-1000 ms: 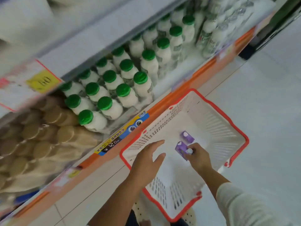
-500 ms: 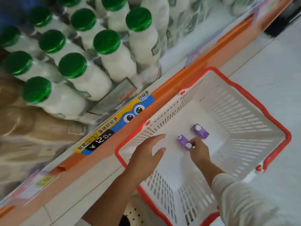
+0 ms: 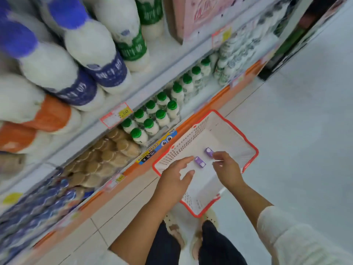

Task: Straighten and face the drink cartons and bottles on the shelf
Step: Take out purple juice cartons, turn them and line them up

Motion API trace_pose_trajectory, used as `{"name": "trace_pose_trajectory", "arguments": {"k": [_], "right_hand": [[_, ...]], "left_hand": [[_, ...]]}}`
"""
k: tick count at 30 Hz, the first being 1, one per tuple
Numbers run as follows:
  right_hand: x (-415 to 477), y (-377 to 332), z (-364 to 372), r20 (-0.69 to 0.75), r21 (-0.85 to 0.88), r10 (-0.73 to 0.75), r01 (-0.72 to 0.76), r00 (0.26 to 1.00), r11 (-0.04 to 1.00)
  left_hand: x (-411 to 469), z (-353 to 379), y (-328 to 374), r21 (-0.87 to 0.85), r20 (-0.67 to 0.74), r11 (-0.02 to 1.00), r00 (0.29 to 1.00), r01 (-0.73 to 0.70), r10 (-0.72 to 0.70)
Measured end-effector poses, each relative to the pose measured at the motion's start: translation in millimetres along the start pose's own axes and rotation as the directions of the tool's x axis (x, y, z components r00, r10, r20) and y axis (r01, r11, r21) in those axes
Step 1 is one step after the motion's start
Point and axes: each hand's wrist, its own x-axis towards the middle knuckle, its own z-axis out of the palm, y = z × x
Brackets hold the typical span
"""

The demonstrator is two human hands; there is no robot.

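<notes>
We let the near carton [image 3: 199, 162] go (our right hand [image 3: 227, 169] and left hand [image 3: 175, 176] are loose and empty), so it waits in the basket [image 3: 237, 130].

Even, soft light; blurred, wide-angle-warped edges

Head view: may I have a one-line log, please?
left hand open above basket | right hand at purple carton, grip unclear | second carton between hands

On the lower shelf [image 3: 193, 111], green-capped bottles [image 3: 150, 125] are stood in rows, with brown packs [image 3: 107, 157] stacked to their left. A red-rimmed basket [image 3: 235, 129] is set on the tiled floor [image 3: 296, 131] nearby.
</notes>
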Motion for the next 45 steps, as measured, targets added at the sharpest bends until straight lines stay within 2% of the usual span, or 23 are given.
{"name": "trace_pose_trajectory", "arguments": {"k": [5,10,14,20,23,27,31,34,36,38,41,45], "right_hand": [[-134.1,-111.7,-84.2,-0.031,0.056,-0.166,0.167,0.986,0.984],[-240.9,-198.0,-142.6,-0.05,0.059,-0.365,0.367,0.93,0.928],[-301.1,-249.3,-161.5,-0.057,0.058,-0.529,0.532,0.846,0.845],[-384.5,-344.8,-149.7,0.085,0.083,-0.733,0.729,0.675,0.68],[-423.6,-400.1,-127.5,0.13,0.128,-0.806,0.796,0.578,0.592],[-471.8,-467.8,-88.3,0.144,0.136,-0.896,0.889,0.42,0.438],[-512.6,-536.6,-52.6,0.1,0.177,-0.952,0.936,0.289,0.303],[-540.6,-587.2,-30.2,0.023,0.18,-0.983,0.966,0.184,0.185],[-554.5,-618.7,-19.4,-0.023,0.168,-0.989,0.976,0.143,0.137],[-561.4,-646.9,-10.9,-0.028,0.116,-0.992,0.986,0.126,0.122],[-566.9,-679.2,0.5,0.026,-0.048,-0.993,0.992,0.114,0.113],[-572.4,-697.8,22.7,0.071,-0.261,-0.983,0.954,0.17,0.146]], "left_hand": [[-101.8,-54.0,114.1,-0.009,-0.06,0.996,0.994,-0.094,0.093],[-185.6,-108.3,195.3,0.023,-0.204,0.968,0.946,-0.251,0.25],[-251.3,-150.2,226.5,0.055,-0.338,0.941,0.881,-0.333,0.331],[-347.4,-230.6,253.4,0.095,-0.499,0.912,0.774,-0.398,0.389],[-394.1,-279.4,257.8,0.153,-0.576,0.886,0.689,-0.439,0.441],[-449.4,-354.5,249.2,0.298,-0.661,0.864,0.565,-0.406,0.493],[-503.6,-436.0,237.0,0.431,-0.749,0.81,0.343,-0.398,0.567],[-531.3,-493.9,225.7,0.56,-0.765,0.769,0.164,-0.31,0.623],[-539.1,-524.1,223.2,0.628,-0.744,0.74,0.093,-0.242,0.661],[-538.0,-544.1,225.1,0.667,-0.716,0.716,0.089,-0.209,0.693],[-527.1,-560.6,227.7,0.688,-0.685,0.697,0.133,-0.203,0.716],[-514.3,-567.1,222.7,0.723,-0.667,0.681,0.139,-0.116,0.732]]}}
